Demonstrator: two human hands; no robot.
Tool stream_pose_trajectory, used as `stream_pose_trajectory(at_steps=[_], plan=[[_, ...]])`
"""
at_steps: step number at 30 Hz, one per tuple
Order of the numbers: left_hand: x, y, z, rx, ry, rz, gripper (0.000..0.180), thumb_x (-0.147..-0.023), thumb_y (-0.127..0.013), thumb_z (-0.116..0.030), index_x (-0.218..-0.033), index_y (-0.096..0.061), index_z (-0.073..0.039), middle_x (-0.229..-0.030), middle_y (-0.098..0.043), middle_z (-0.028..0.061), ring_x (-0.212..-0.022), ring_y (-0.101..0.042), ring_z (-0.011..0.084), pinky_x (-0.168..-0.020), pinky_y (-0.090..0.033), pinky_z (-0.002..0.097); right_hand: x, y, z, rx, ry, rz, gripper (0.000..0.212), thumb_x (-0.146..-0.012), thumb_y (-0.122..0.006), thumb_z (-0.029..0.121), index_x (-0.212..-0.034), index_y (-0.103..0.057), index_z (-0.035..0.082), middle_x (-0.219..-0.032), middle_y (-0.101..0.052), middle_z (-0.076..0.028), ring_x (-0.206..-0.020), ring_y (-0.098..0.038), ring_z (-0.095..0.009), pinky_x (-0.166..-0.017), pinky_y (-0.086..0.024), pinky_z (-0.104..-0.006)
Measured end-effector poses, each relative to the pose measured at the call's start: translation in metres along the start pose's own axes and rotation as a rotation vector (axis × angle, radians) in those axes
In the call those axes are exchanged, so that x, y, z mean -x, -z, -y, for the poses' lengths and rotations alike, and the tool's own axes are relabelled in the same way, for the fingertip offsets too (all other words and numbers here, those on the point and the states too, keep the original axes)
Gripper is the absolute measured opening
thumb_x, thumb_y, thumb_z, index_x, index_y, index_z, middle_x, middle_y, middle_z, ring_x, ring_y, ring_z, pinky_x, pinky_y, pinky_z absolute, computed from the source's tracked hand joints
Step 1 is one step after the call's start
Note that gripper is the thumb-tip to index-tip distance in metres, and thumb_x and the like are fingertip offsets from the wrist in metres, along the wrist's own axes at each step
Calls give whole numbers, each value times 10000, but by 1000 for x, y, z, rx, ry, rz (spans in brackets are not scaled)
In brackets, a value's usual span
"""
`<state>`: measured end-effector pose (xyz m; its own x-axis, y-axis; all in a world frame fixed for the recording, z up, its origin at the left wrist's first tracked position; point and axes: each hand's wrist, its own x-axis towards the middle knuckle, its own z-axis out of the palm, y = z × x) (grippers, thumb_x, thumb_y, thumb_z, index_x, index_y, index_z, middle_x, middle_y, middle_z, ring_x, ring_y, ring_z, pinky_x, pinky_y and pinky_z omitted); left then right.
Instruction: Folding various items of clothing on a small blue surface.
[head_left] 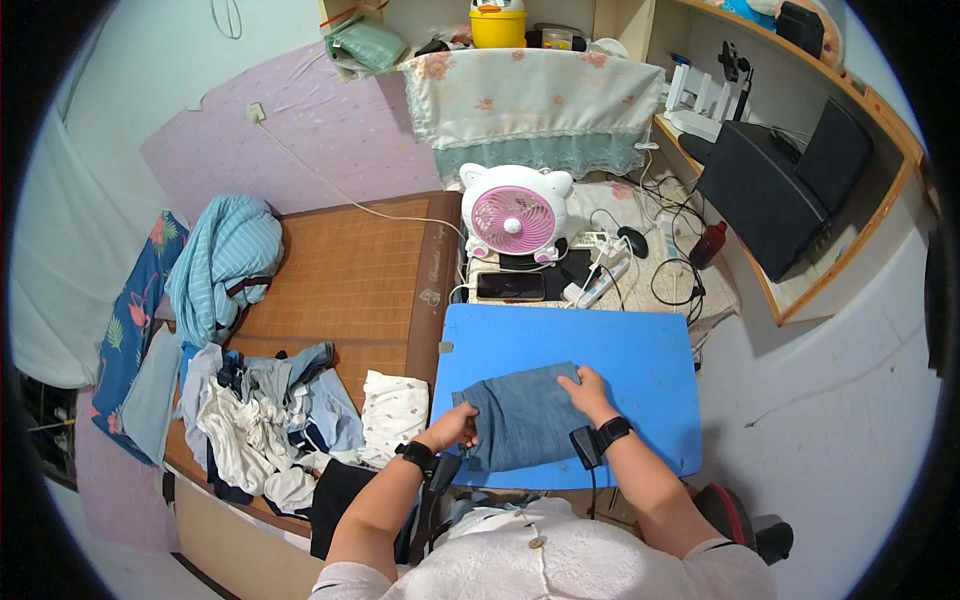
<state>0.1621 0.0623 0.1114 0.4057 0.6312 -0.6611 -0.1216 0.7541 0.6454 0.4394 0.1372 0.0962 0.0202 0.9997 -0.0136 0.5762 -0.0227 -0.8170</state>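
A blue-grey denim garment (525,415), folded into a rough rectangle, lies on the blue tabletop (640,360). Which garment it is, I cannot tell from its folded shape. My left hand (455,428) grips its left edge with curled fingers. At its far right corner, my right hand (590,393) pinches the cloth between thumb and fingers. Both wrists wear black straps with small dark devices. To the left of the table, a folded white patterned cloth (393,412) rests on the bed next to a heap of loose clothes (255,415).
Behind the table stand a white and pink fan (515,215), a phone (510,287), a power strip (603,285) and tangled cables. A dark red bottle (708,245) is near a black monitor (770,195). A striped blue blanket (228,265) lies bunched on the brown bed mat (345,260).
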Motion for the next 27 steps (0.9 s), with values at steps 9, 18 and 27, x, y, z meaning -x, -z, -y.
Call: stream_pose_trajectory(at_steps=[9,18,27], plan=[[14,-4,-17,-1276,-298,-403,367,-786,-310,-285,-987,-456,-14,-1030,-481,249,-933,-460,399,-814,-371,429,5,14,-11,10,-46,6,270,-705,-649,216,-684,-498,-7,-608,-510,-54,-569,-453,-129,-521,-389,-295],[-29,26,-1,-314,-836,-249,352,-687,-462,70,-1018,-390,-26,-1044,-464,103,-889,-451,138,-776,-382,255,4,15,-17,-42,-215,8,273,-717,-640,220,-667,-492,-4,-595,-496,-50,-551,-437,-130,-493,-379,-300],[-50,26,-4,-681,-567,-283,235,-731,-541,-71,-954,-488,-17,-718,-497,31,-666,-478,111,-613,-414,251,5,15,-18,-40,-230,9,277,-725,-631,246,-710,-521,-7,-629,-525,-61,-575,-475,-142,-515,-397,-304]])
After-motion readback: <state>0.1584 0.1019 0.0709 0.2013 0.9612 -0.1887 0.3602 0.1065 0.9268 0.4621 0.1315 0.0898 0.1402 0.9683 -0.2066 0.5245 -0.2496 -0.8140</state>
